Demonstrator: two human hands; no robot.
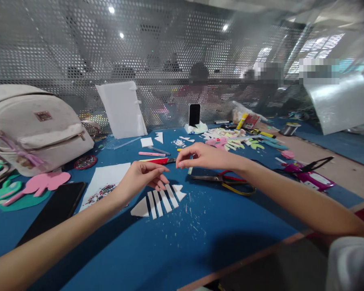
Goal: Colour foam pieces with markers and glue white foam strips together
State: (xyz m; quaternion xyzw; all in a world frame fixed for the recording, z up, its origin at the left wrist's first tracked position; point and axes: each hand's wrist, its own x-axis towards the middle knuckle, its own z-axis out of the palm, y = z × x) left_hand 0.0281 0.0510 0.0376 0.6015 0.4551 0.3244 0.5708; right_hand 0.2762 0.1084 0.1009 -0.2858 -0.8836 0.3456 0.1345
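Observation:
My left hand (145,176) hovers over a row of cut white foam pieces. Its fingers are loosely bent and apart, with nothing seen in them. Beneath it lie a pointed foam end piece (140,208), several narrow strips (165,201) and a notched tail-like piece (179,193), side by side in a fish-like outline. To the right my right hand (200,155) is raised above the table, thumb and index fingertips close together. Whatever they may pinch is too small to see. Scissors (223,178) with red and yellow handles lie below the right wrist, near a red-handled cutter (159,161).
Left are a white backpack (39,125), a black phone (56,210), pink foam shape (48,182) and paper (109,173) with beads. Foam scraps (230,135), a pink glue gun (217,142) and an upright phone (194,115) stand farther back. A perforated metal screen (157,60) closes the far side.

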